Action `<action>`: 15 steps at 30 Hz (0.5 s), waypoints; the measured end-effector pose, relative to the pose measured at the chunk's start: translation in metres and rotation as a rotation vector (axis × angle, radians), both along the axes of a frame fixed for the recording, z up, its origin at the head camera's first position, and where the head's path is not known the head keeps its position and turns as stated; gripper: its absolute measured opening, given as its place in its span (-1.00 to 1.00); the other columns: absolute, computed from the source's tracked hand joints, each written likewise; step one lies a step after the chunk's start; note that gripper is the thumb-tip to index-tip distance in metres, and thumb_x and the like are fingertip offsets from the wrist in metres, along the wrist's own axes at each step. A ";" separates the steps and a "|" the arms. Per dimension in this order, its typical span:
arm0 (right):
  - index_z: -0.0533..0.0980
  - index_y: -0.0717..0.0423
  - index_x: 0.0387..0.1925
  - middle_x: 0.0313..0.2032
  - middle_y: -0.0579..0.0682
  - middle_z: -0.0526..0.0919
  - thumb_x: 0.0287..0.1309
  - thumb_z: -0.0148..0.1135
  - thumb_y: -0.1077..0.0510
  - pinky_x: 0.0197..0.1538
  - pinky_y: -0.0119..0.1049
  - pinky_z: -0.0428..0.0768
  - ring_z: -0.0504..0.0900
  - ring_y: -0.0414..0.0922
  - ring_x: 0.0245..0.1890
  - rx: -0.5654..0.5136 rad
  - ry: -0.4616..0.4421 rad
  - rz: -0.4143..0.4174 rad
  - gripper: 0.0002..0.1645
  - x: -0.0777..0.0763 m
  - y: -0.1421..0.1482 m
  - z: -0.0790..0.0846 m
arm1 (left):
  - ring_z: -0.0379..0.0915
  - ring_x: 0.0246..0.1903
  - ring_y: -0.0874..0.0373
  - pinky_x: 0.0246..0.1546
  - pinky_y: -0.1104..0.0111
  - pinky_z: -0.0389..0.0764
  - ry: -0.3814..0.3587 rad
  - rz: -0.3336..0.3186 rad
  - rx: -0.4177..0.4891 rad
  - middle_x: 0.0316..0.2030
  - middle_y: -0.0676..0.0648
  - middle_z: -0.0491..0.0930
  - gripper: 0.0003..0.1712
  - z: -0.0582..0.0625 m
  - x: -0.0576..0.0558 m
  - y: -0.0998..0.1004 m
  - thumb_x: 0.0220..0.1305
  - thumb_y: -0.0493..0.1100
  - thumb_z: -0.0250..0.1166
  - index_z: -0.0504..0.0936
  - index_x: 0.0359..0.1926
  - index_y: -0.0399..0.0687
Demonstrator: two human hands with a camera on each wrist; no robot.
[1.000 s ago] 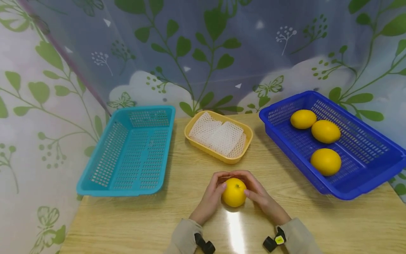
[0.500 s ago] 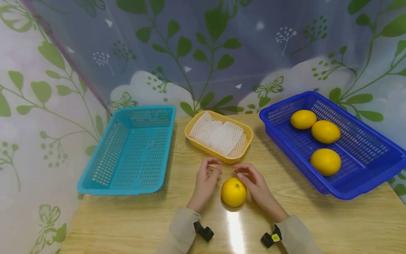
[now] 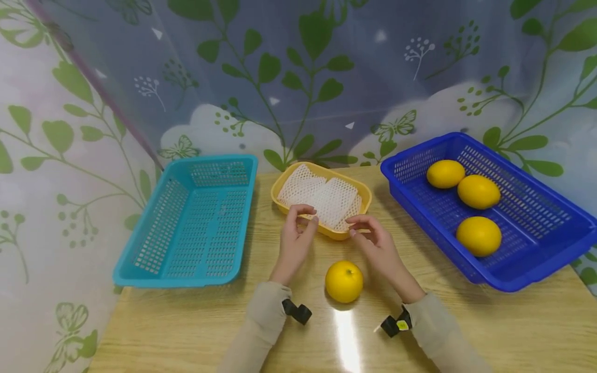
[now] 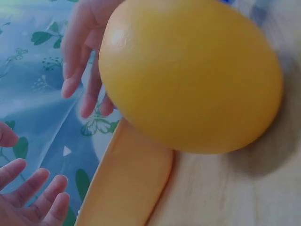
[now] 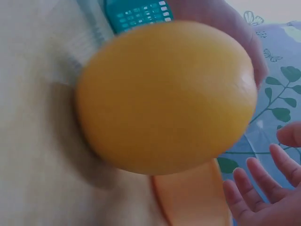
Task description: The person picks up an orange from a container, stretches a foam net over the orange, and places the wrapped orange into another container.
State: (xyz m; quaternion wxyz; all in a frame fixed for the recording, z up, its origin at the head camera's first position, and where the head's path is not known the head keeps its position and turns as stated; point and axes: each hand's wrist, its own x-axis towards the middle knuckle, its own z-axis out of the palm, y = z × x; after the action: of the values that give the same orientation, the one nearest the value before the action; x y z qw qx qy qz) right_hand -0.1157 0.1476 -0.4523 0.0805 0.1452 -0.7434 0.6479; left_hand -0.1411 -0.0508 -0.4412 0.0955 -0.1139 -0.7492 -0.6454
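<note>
On the table, between my forearms, a yellow citrus fruit point(image 3: 344, 282) rests with its stem end up; it fills much of the left wrist view and hides part of the right hand there. My left hand point(image 3: 294, 246) hovers at the near edge of a small yellow tray point(image 3: 285, 206), fingers loosely bent and holding nothing. Opposite it, my right hand point(image 3: 379, 253) is at the tray's near right corner, its fingers likewise relaxed. White foam net sleeves point(image 3: 333, 199) lie flat in the tray. In the right wrist view, the right hand's fingers point(image 5: 263, 181) are spread.
At the left stands a turquoise perforated basket point(image 3: 242, 228) with nothing visible in it. A dark blue basket point(image 3: 422, 230) at the right holds three yellow citrus fruits point(image 3: 479, 236). A leaf-patterned sheet point(image 3: 280, 103) hangs behind the wooden table point(image 3: 177, 331).
Both hands have let go of the citrus fruit, moved apart and gone forward to the yellow tray. The fruit has stayed in place on the table.
</note>
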 end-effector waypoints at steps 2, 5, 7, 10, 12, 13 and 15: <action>0.48 0.32 0.06 0.04 0.24 0.56 0.35 0.14 0.32 0.06 -0.22 0.54 0.53 0.13 0.01 0.039 -0.001 -0.012 -0.72 -0.006 -0.001 0.006 | 0.47 -0.23 0.00 -0.35 0.38 0.51 0.018 -0.005 -0.028 -0.03 -0.14 0.54 -0.74 0.001 -0.006 0.000 0.39 -0.24 0.19 0.46 0.05 -0.21; 0.49 0.27 0.06 0.05 0.19 0.57 0.35 0.16 0.29 0.08 -0.05 0.52 0.55 0.07 0.01 0.104 0.004 -0.031 -0.72 -0.019 -0.005 0.015 | 0.49 -0.21 0.01 -0.29 0.30 0.52 0.040 -0.015 -0.089 -0.01 -0.16 0.53 -0.70 0.004 -0.015 0.001 0.39 -0.21 0.19 0.46 0.07 -0.22; 0.48 0.26 0.07 0.06 0.18 0.55 0.35 0.16 0.28 0.08 0.01 0.50 0.55 0.09 0.01 0.131 0.002 -0.038 -0.71 -0.029 -0.007 0.020 | 0.49 -0.18 -0.02 -0.24 0.27 0.51 0.059 -0.017 -0.136 0.00 -0.19 0.52 -0.68 0.006 -0.021 0.002 0.38 -0.18 0.20 0.45 0.09 -0.21; 0.47 0.30 0.07 0.08 0.22 0.54 0.33 0.16 0.28 0.08 0.05 0.50 0.54 0.14 0.02 0.154 -0.015 -0.055 -0.68 -0.044 -0.007 0.028 | 0.47 -0.12 -0.09 -0.16 0.19 0.49 0.102 -0.006 -0.236 0.02 -0.19 0.50 -0.65 0.009 -0.030 0.005 0.36 -0.15 0.20 0.45 0.09 -0.20; 0.44 0.32 0.10 0.11 0.25 0.51 0.33 0.16 0.27 0.12 0.08 0.48 0.52 0.17 0.05 0.160 -0.053 -0.065 -0.65 -0.052 -0.005 0.033 | 0.43 -0.07 -0.11 -0.10 0.16 0.45 0.128 0.011 -0.317 0.03 -0.19 0.49 -0.64 0.012 -0.037 0.008 0.35 -0.13 0.20 0.45 0.10 -0.18; 0.43 0.32 0.12 0.13 0.26 0.50 0.33 0.15 0.26 0.14 0.08 0.48 0.51 0.19 0.07 0.161 -0.078 -0.073 -0.63 -0.056 -0.005 0.036 | 0.40 -0.04 -0.12 -0.05 0.14 0.44 0.138 0.024 -0.368 0.04 -0.17 0.48 -0.62 0.013 -0.040 0.010 0.34 -0.12 0.21 0.45 0.10 -0.18; 0.39 0.33 0.17 0.19 0.28 0.46 0.34 0.14 0.23 0.19 0.10 0.46 0.48 0.22 0.13 0.167 -0.140 -0.084 -0.58 -0.062 -0.004 0.041 | 0.36 0.01 -0.11 0.03 0.11 0.38 0.142 0.049 -0.470 0.06 -0.15 0.46 -0.60 0.014 -0.047 0.013 0.33 -0.09 0.21 0.44 0.12 -0.16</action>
State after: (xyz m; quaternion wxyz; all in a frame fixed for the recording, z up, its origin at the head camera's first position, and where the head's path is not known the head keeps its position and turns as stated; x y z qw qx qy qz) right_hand -0.1777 0.1440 -0.4113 0.0430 0.0746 -0.8040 0.5884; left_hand -0.1879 -0.0378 -0.4269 0.1342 -0.1599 -0.8727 -0.4413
